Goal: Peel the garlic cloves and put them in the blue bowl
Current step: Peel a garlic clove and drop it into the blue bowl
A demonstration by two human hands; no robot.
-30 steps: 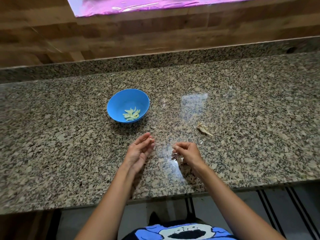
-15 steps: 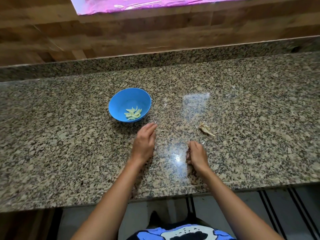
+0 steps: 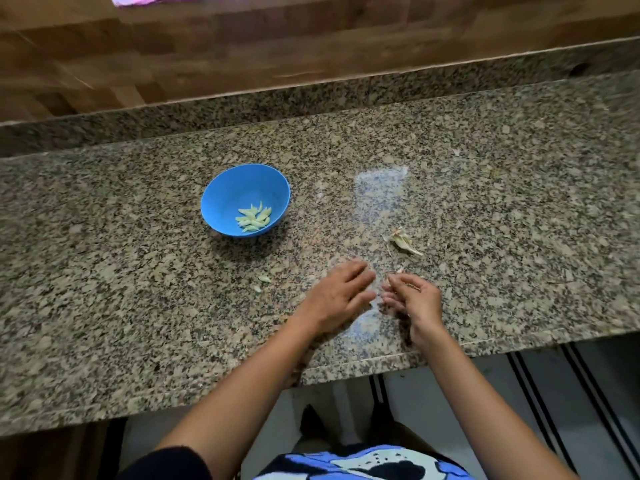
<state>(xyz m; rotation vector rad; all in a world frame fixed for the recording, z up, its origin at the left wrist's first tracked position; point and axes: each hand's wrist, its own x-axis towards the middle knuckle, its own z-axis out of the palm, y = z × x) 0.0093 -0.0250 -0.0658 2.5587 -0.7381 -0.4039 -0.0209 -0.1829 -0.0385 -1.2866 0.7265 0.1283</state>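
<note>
Granite counter (image 3: 138,306) — blue bowl (image 3: 225,195) holding peeled cloves (image 3: 253,216). Left hand (image 3: 337,294) flat, fingers straight; right hand (image 3: 414,299) blurred, grasp indeterminate. Two stray cloves (image 3: 264,279) near — risk: a sweep knocks them off.

Left hand (image 3: 337,292) flat, right hand (image 3: 414,299) curled.

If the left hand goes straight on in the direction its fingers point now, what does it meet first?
Most likely the right hand: the left hand has straight fingers aimed right and slightly away, with a small gap between the two. Their heights are hard to judge, so it might pass just beyond the fingertips.
</note>
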